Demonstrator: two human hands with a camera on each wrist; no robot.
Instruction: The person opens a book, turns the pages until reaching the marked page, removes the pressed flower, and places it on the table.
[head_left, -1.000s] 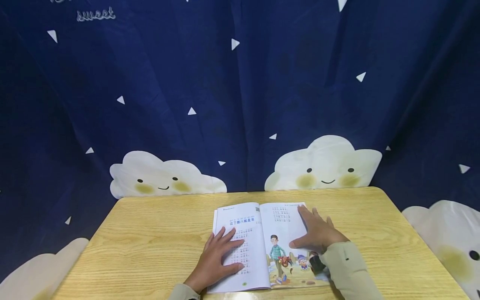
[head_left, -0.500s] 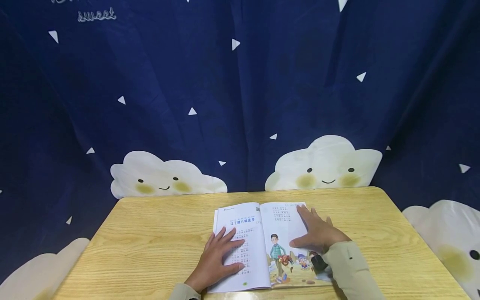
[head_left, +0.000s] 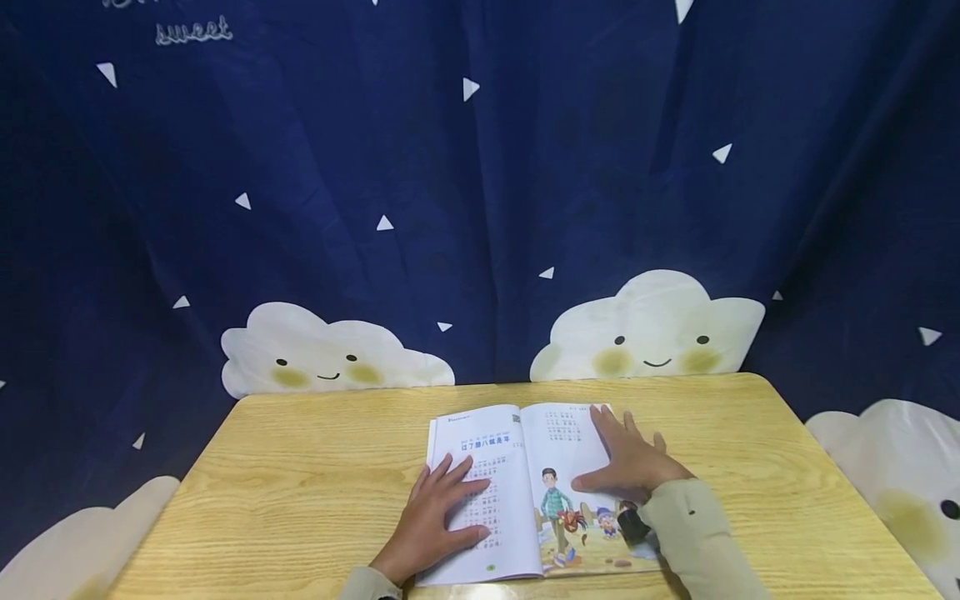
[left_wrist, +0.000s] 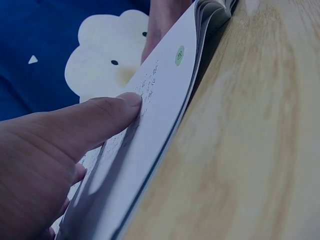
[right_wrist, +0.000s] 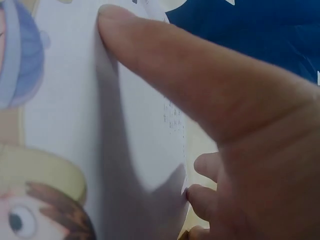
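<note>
Behind the pale yellow wood-grain worktop, with its rounded far corners, hangs a navy fabric curtain scattered with small white triangles. Two smiling white clouds with yellowish cheeks are printed just above the far edge, parts of others show at the lower sides, and pale lettering reading "sweet" sits at upper left. On the worktop, near its close edge and slightly right of centre, lies an open, white-paged paperback book, its leaves curving up from the surface near the fold. Its left page carries a blue heading, lines of dark print and a green page mark; its right page has a short text block above a coloured drawing of a figure in a green checked top with a red rooster. The left hand rests on the left page, fingers spread. The right hand spreads thumb and forefinger over the right page; whether its other fingers touch the book's outer edge, I cannot tell.
</note>
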